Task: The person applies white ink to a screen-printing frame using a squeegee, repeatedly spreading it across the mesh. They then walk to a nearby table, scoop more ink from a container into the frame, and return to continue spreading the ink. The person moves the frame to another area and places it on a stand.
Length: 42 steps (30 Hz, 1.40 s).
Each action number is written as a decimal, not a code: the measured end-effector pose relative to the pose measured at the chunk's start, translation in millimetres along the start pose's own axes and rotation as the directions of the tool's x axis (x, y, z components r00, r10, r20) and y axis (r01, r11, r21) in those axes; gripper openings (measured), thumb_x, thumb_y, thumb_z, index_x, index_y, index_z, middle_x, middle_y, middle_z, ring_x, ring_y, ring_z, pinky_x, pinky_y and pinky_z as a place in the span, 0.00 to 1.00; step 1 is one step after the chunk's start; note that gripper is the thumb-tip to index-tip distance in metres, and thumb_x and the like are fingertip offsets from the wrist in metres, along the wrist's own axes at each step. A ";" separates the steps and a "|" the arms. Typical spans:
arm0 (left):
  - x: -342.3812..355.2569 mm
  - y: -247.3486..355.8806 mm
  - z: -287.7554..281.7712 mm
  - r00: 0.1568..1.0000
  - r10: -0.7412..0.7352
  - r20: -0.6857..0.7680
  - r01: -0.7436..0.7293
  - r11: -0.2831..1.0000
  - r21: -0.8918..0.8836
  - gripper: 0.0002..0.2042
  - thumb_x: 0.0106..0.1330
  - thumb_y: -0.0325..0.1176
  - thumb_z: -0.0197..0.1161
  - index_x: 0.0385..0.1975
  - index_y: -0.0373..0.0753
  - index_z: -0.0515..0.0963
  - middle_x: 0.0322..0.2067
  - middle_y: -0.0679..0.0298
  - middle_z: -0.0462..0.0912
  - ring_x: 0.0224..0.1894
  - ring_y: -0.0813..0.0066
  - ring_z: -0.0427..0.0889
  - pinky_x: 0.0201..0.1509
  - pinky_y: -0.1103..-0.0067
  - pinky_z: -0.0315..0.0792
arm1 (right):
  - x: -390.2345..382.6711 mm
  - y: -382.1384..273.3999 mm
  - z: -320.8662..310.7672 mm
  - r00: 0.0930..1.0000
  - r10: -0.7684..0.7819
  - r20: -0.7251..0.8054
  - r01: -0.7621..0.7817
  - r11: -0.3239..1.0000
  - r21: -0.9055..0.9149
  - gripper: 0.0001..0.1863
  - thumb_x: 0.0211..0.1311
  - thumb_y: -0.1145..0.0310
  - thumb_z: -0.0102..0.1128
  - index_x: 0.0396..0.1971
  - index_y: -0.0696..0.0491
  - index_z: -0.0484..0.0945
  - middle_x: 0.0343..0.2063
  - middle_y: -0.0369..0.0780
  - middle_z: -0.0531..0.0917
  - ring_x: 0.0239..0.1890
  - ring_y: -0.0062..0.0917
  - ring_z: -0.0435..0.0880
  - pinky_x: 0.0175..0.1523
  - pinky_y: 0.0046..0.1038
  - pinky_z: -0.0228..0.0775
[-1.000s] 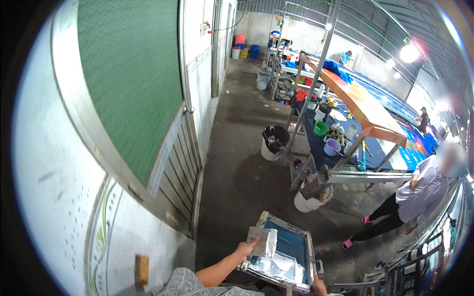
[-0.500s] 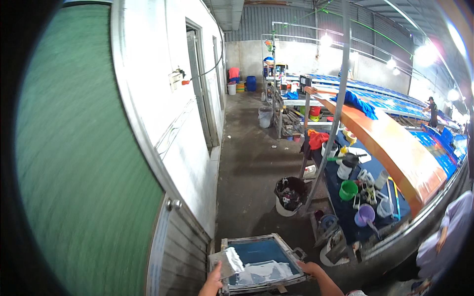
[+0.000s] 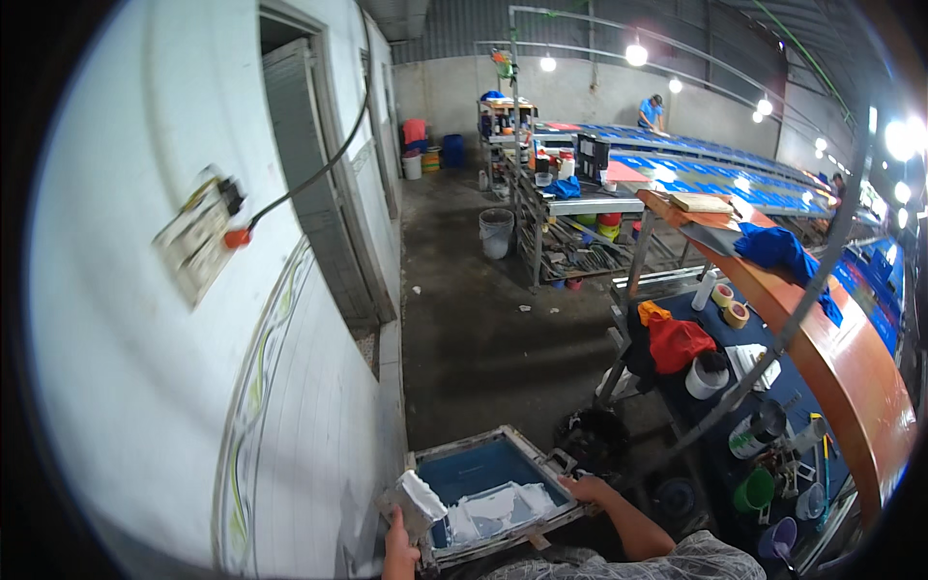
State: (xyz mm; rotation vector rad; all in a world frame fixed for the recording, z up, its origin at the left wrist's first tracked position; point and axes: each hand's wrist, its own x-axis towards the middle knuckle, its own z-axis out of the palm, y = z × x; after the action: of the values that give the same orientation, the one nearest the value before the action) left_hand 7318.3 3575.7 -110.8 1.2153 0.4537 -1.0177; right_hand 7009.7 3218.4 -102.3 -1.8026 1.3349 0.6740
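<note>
Since the earlier frame, the screen-printing frame (image 3: 493, 488) has advanced past the doorway. Left hand (image 3: 398, 553) and right hand (image 3: 592, 489) fingers grip opposite frame rails. Judged rigid, fairly light, mesh fragile; hold the rails only.

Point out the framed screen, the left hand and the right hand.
framed screen (image 3: 488, 472): head view, on its blue mesh.
left hand (image 3: 397, 553): head view, on the back of the hand.
right hand (image 3: 590, 490): head view, on the knuckles at the frame's right edge.

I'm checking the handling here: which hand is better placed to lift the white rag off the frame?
Probably left: the left hand grips the frame corner beside the rag; the right hand holds the far edge.
</note>
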 end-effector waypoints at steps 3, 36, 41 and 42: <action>56.4 91.6 104.2 0.974 0.147 0.170 -0.137 0.988 -0.068 0.32 0.69 0.58 0.63 0.63 0.40 0.73 0.58 0.62 0.82 0.58 0.61 0.81 0.65 0.62 0.72 | 63.9 -44.6 -63.8 0.990 0.001 -0.141 0.013 0.995 0.103 0.58 0.61 0.19 0.35 0.48 0.69 0.82 0.51 0.63 0.81 0.59 0.54 0.79 0.64 0.42 0.69; 1006.2 959.1 899.9 0.863 0.131 0.488 -0.241 0.955 0.171 0.34 0.68 0.58 0.64 0.66 0.40 0.71 0.61 0.61 0.78 0.61 0.61 0.78 0.68 0.60 0.69 | 839.3 -807.5 -797.4 0.805 0.249 -0.538 0.093 0.843 0.530 0.42 0.67 0.32 0.47 0.37 0.63 0.85 0.37 0.58 0.86 0.47 0.52 0.85 0.51 0.45 0.73; 1149.6 1070.2 1085.9 0.825 0.083 0.559 -0.296 0.906 0.301 0.34 0.68 0.56 0.66 0.64 0.36 0.71 0.60 0.61 0.79 0.61 0.63 0.78 0.67 0.63 0.70 | 961.4 -896.8 -898.2 0.712 0.407 -0.573 0.134 0.722 0.679 0.37 0.68 0.37 0.49 0.36 0.63 0.84 0.36 0.59 0.85 0.46 0.55 0.84 0.50 0.47 0.73; 1173.5 1089.0 1116.8 0.825 0.080 0.559 -0.307 0.895 0.325 0.35 0.66 0.55 0.68 0.63 0.34 0.72 0.58 0.60 0.79 0.59 0.64 0.79 0.65 0.64 0.72 | 983.8 -916.2 -917.2 0.700 0.432 -0.569 0.148 0.691 0.707 0.37 0.69 0.37 0.50 0.36 0.63 0.83 0.35 0.59 0.85 0.45 0.55 0.84 0.50 0.48 0.73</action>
State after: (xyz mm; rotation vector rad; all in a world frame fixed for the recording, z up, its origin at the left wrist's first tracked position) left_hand 8581.0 2089.0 -35.6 1.2379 -0.3406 -1.2473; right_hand 8153.9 2061.2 -113.1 -1.2801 1.9141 -0.5477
